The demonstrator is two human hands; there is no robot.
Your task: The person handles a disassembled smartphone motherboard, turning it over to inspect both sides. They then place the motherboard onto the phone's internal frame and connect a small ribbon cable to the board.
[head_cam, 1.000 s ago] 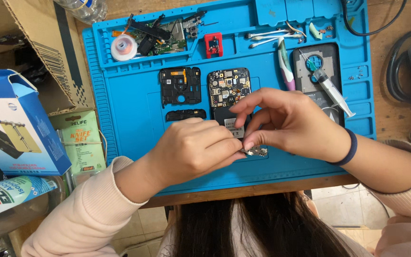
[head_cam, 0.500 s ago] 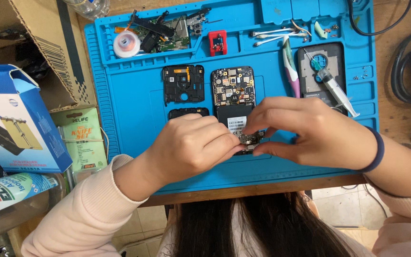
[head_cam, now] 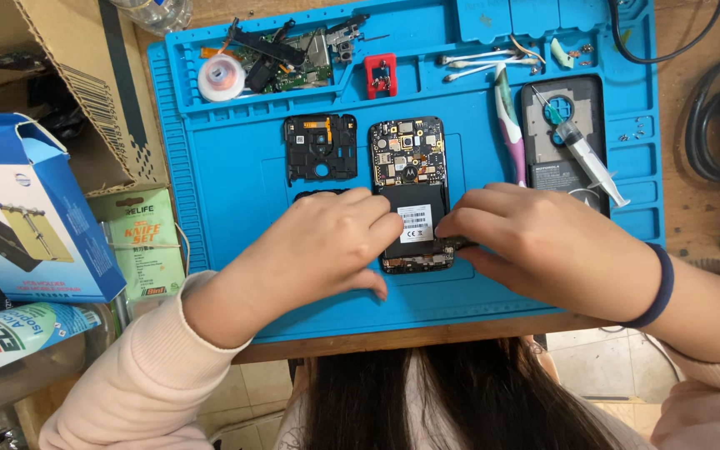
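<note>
- The opened black smartphone with its bare circuit board and dark battery (head_cam: pixel 411 196) lies face down mid-mat; its lower left and right edges are hidden under both hands.
- The left hand (head_cam: pixel 318 246) rests curled against the phone's left side, fingers pressing its edge; whether it pinches anything cannot be told.
- The right hand (head_cam: pixel 543 246) touches the phone's right side, fingertips closed on something small and dark at the edge, too hidden to name.
- The blue silicone work mat (head_cam: pixel 227 192) is cut off at the far edge.
- One black plastic inner frame (head_cam: pixel 320 147) lies left of the phone; a second dark piece just near of it is mostly hidden by the left hand.
- One black back cover (head_cam: pixel 560 142) lies to the right, with one clear syringe (head_cam: pixel 583 150) on it.
- One blue cardboard box (head_cam: pixel 27 208) stands at far left.
</note>
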